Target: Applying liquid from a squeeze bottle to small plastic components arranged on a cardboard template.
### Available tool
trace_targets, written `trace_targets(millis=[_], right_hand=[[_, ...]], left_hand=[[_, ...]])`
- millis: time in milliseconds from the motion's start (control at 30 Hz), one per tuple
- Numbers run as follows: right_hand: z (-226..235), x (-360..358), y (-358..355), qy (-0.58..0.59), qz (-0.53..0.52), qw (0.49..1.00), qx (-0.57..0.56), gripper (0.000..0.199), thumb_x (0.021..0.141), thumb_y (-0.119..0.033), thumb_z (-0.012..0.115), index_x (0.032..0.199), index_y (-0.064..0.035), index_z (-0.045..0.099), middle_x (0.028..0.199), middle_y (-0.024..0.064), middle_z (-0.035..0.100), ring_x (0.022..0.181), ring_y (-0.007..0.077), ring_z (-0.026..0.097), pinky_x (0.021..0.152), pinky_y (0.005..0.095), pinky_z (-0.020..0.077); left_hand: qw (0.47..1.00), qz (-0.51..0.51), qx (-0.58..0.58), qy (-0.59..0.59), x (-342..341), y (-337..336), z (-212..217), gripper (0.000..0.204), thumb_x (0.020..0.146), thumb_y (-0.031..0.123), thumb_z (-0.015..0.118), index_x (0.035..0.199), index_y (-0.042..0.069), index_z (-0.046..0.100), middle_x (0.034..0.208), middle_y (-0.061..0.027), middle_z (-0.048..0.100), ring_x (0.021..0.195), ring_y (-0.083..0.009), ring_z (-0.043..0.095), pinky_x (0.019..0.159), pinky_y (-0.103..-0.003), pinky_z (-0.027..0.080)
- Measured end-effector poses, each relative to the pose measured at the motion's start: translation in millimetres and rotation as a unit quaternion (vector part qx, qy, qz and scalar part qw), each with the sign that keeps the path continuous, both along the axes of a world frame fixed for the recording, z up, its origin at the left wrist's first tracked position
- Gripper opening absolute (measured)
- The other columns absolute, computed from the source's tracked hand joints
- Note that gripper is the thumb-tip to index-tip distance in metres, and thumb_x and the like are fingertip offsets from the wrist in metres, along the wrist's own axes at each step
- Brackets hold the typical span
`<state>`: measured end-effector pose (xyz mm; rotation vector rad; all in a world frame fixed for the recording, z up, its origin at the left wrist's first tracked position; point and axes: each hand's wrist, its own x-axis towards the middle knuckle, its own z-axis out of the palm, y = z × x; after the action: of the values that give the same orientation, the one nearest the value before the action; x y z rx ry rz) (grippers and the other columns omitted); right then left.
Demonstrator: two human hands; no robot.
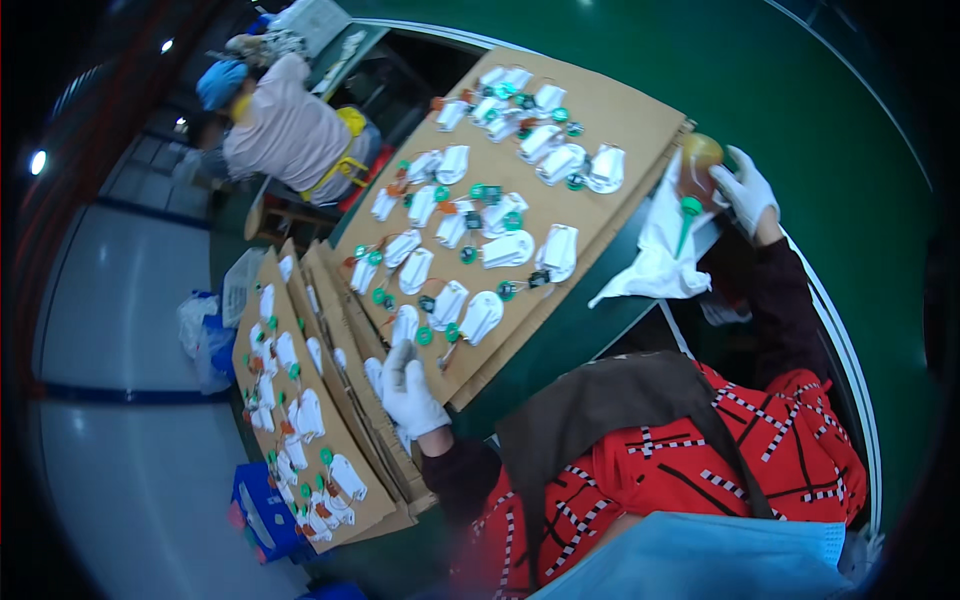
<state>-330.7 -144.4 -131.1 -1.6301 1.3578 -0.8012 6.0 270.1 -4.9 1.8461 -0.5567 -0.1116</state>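
Observation:
A large cardboard sheet (620,110) lies tilted on the green table (840,120), covered with several white plastic parts wired to small green discs (500,235). My left hand (408,390), in a white glove, rests on the sheet's near edge. My right hand (745,190), also gloved, is at the far right, closed around a rounded yellowish-brown object (700,150). Just below it lie a white cloth (655,265) and a green-tipped tool (688,215).
More cardboard sheets (300,400) with the same white and green parts are stacked at the left, beside the table. Another person in a blue cap and pale top (285,125) works at the far end. A blue crate (260,510) sits on the pale floor.

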Motion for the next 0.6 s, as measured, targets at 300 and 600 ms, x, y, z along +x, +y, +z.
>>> trace_targets(millis=[300, 600], right_hand=[[60.7, 74.4, -85.5, 0.03, 0.092, 0.974, -0.207, 0.058, 0.086, -0.038, 0.069, 0.13, -0.0017, 0.054, 0.111, 0.0186, 0.066, 0.101, 0.0278, 0.064, 0.086, 0.0338, 0.0506], [67.7, 143.7, -164.8, 0.322, 0.248, 0.901, -0.149, 0.053, 0.083, -0.042, 0.066, 0.11, 0.0037, 0.066, 0.098, 0.0198, 0.07, 0.087, 0.0289, 0.067, 0.079, 0.0375, 0.0511]], left_hand=[[0.982, 0.076, 0.152, -0.082, 30.3, 32.2, -27.9, 0.034, 0.088, -0.001, 0.054, 0.121, -0.007, 0.061, 0.125, -0.0151, 0.055, 0.114, -0.0236, 0.053, 0.1, -0.032, 0.041], [0.986, 0.107, 0.052, 0.116, 77.3, 6.8, -40.8, 0.033, 0.089, 0.007, 0.059, 0.12, -0.006, 0.06, 0.105, -0.0096, 0.061, 0.089, -0.0128, 0.057, 0.073, -0.022, 0.045]])
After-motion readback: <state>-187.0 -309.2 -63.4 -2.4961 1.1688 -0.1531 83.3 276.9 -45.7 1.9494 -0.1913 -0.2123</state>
